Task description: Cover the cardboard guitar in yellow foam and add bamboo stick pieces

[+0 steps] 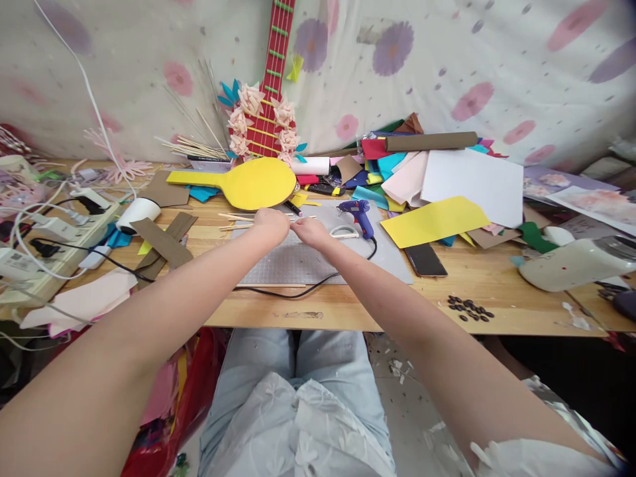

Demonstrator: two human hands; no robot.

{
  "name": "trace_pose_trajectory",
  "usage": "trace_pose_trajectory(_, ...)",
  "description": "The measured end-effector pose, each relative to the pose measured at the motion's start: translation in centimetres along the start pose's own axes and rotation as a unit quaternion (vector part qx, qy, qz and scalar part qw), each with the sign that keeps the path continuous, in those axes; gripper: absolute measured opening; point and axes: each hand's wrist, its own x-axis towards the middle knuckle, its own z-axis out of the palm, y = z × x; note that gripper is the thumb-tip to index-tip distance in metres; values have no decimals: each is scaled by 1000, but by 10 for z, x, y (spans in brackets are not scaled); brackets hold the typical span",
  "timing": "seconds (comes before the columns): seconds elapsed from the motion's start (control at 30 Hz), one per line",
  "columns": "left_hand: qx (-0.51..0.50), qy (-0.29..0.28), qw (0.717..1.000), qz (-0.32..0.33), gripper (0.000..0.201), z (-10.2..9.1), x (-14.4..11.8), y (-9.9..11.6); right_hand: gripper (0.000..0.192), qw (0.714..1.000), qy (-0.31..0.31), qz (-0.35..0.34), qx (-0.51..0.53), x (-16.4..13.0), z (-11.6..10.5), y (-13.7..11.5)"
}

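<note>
My left hand and my right hand meet above a grey cutting mat, fingers curled in and nearly touching. Whatever they pinch is hidden by the fingers. Thin wooden sticks run out to the left from behind my left hand; I cannot tell whether it grips them. Just beyond the hands lies a black pen-like tool. A blue glue gun stands to the right of my right hand, and a white-framed ring-shaped piece lies between them. Behind my left hand is a yellow paddle-shaped cutout.
A red flower-trimmed guitar model leans at the back. Yellow paper, a phone, black oval pieces and a pale jar lie right. A power strip and brown strips lie left. The glue gun's black cord crosses the mat.
</note>
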Motion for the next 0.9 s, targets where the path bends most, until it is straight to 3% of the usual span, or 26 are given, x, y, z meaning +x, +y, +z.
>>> trace_pose_trajectory(0.1, 56, 9, 998, -35, 38, -4, -6, -6, 38, 998, 26, -54, 37, 1, -7, 2)
trace_pose_trajectory(0.27, -7, 29, 999, 16, 42, 0, -17, -22, 33, 973, 1, -79, 219, -5, -13, 5)
trace_pose_trajectory(0.47, -96, 52, 991, 82, 39, 13, -19, -39, 31, 868, -140, -43, 474, -15, -8, 11)
trace_pose_trajectory(0.67, -176, 64, 970, 152, 39, 20, -18, -48, 28, 794, -218, -56, 565, -18, 0, 20)
trace_pose_trajectory(0.77, -174, 58, 971, 154, 40, 21, -19, -51, 29, 802, -218, -56, 553, -20, 2, 20)
trace_pose_trajectory(0.9, -172, 51, 974, 142, 39, 23, -21, -53, 35, 859, -162, -74, 480, -23, -3, 15)
